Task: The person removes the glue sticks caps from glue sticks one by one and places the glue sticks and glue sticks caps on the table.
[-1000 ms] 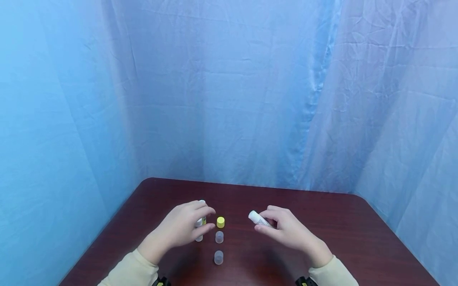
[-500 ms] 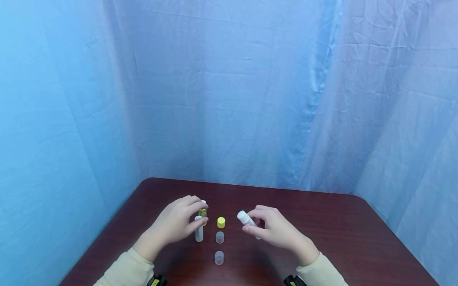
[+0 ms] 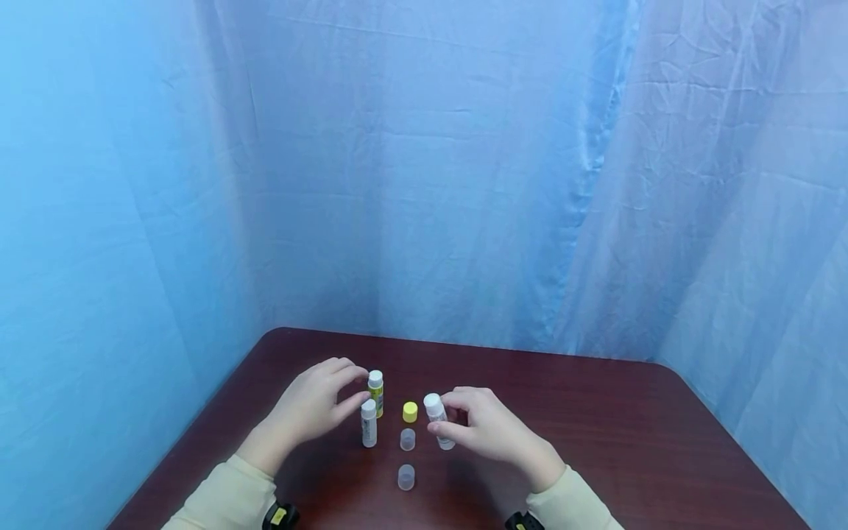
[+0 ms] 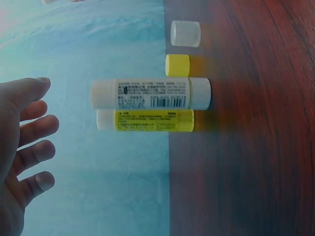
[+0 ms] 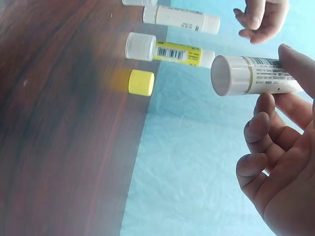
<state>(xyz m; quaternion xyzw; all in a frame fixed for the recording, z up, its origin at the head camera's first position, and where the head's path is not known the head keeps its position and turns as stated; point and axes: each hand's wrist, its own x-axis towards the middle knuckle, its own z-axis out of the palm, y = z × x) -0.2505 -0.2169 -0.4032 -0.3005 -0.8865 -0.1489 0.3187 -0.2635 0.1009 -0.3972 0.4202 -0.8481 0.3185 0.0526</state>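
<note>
My right hand [image 3: 489, 428] pinches a white glue stick [image 3: 435, 412] between thumb and fingers. It hangs above the table, near upright, its white base facing down in the right wrist view. Two more glue sticks stand upright to the left: a white one [image 3: 369, 427] with a printed label, and a yellow-labelled one [image 3: 376, 390] just behind it. Beside them is my left hand [image 3: 311, 403], thumb and fingers loosely bent around nothing. In the left wrist view a gap separates its fingertips [image 4: 45, 181] from both standing sticks.
Between the hands, a yellow cap [image 3: 410, 412] and two clear caps, one nearer [image 3: 406, 477] and one in the middle [image 3: 407, 439], form a row on the dark red table [image 3: 596, 427]. Blue curtains [image 3: 424, 184] hang behind and at both sides.
My right hand has carried its white glue stick leftward toward the caps and tipped it more upright. My left hand has drawn back left from the standing sticks, uncovering them.
</note>
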